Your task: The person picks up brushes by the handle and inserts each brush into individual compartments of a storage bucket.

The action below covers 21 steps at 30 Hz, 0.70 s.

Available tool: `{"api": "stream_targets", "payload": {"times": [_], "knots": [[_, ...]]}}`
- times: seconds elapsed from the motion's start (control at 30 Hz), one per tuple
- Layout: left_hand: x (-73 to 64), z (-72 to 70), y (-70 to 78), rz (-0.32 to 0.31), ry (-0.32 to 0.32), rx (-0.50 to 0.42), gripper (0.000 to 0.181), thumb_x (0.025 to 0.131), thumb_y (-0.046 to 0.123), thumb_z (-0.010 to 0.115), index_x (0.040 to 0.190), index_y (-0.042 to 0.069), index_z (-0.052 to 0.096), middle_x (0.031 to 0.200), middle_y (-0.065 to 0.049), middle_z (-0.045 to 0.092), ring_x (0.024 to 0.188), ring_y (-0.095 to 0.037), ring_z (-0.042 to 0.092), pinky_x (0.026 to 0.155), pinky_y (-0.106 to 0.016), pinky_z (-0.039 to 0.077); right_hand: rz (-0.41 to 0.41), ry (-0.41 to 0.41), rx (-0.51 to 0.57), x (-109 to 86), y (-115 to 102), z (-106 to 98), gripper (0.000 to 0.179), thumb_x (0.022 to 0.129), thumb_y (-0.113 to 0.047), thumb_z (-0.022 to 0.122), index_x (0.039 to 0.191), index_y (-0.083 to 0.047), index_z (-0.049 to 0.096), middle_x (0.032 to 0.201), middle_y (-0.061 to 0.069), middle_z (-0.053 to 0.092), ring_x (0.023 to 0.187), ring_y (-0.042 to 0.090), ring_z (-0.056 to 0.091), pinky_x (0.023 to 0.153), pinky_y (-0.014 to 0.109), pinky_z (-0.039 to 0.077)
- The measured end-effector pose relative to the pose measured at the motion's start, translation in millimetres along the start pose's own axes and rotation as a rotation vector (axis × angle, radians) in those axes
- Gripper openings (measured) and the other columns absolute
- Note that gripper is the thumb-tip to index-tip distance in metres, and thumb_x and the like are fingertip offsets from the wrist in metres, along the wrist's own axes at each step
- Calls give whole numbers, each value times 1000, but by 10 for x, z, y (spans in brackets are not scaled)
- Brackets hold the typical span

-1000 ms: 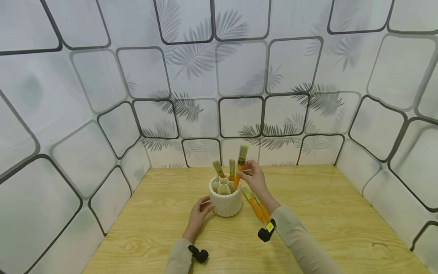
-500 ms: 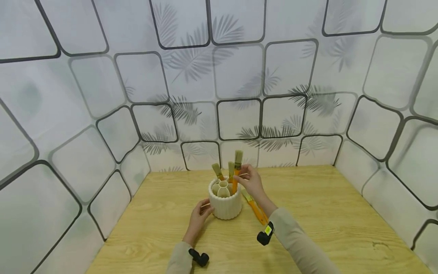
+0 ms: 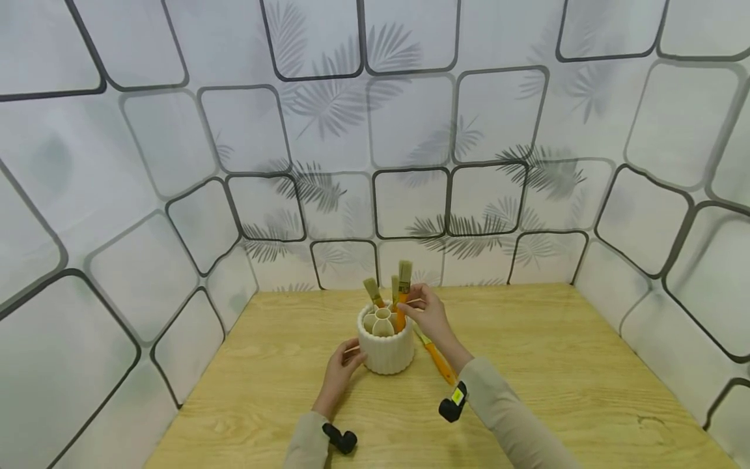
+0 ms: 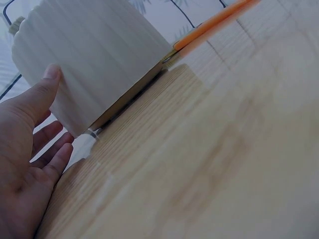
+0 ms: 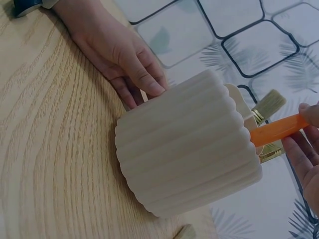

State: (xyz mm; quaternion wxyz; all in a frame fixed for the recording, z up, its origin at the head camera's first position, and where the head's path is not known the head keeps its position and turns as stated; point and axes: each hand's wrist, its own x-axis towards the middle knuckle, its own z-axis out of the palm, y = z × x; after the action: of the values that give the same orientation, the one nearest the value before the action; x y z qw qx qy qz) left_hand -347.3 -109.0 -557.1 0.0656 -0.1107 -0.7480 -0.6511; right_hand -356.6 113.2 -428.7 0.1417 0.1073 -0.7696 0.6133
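Observation:
A cream, ribbed brush holder with inner compartments stands on the wooden table. My left hand touches its left side, thumb against the ribbed wall and fingers loosely bent near the base. Between thumb and fingers, my right hand pinches the orange handle of a flat paintbrush. That brush is upright, bristles up, its lower handle inside a right-hand compartment. Two more brushes stand bristles up in the holder: one leaning left, another behind the held one.
Right of the holder, an orange-handled brush lies on the table, partly under the right forearm. A patterned curtain surrounds the table at the back and both sides.
My right hand has moved slightly left and down, and the held brush has gone lower into the holder and become more upright. The left hand stays at the holder's side.

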Motion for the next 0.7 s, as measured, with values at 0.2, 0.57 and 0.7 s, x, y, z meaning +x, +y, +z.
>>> {"api": "stream_targets", "payload": {"times": [0.2,0.57,0.7], "knots": [[-75,-25,218,5,-30,-11,43,88,19,64,126,1,51,125,-20,52,114,-35,53,90,-31,49,-19,-2,4,-7,10,14,33,80,-10,72,108,-4,54,96,15,60,87,28,64,70,29,53],[-113,-28,310,-9,-32,-1,42,89,17,63,126,1,51,126,-20,52,115,-35,52,93,-34,48,-47,-20,31,11,132,42,33,80,-7,72,106,-1,54,96,19,60,83,28,64,66,23,53],[-114,-28,322,-7,-33,-7,42,89,17,63,126,1,51,126,-20,52,115,-35,52,93,-35,48,-83,-26,34,23,188,56,33,79,-6,72,105,-1,53,94,18,60,80,23,65,68,26,55]]}}
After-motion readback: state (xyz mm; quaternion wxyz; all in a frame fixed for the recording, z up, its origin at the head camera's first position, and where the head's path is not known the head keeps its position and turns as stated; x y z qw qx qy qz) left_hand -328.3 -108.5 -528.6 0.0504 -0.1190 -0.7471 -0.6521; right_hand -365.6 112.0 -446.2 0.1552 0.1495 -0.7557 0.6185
